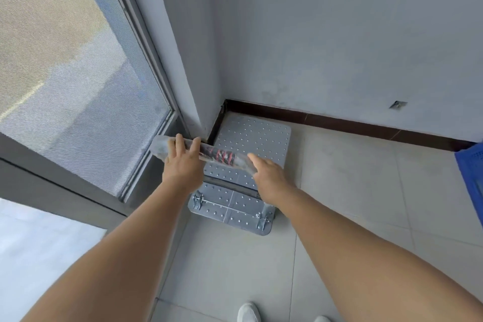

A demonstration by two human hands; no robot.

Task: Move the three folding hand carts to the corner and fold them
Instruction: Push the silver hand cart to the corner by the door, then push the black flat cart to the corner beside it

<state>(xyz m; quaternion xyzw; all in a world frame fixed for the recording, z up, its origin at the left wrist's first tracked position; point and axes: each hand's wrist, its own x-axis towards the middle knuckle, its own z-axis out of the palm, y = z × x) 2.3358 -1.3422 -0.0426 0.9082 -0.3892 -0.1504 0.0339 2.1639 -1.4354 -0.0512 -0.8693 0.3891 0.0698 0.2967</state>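
Both hands are on the bar! The left hand [183, 162] is wrapped over the plastic-sleeved handle bar with its red-and-black grip [202, 153], fingers curled across the top, closed on it. The right hand [266, 174] sits at the bar's other end, forefinger stretched along it; whether the palm is fully clamped round the bar, I cannot tell from here.

Below and beyond the grip lies the grey studded-metal folding hand cart [251, 138], its platform flat on the pale tiled floor [339, 191]. Its far end is tucked into the corner, touching or just short of the dark brown skirting board [339, 123]. Left of the grip runs the grey window frame [146, 86]. Nearer than the grip, at the platform's close edge, sit the silver hinge brackets [198, 200].

Judging by the sheet metal, this cart is stiff and fairly heavy, and the plastic wrap may be slippery under the palms. A wide two-handed hold, one hand toward each end, looks the right choice, so the bar swings down evenly on its hinges. Fingers should stay clear of those brackets. Only this one cart is in view.
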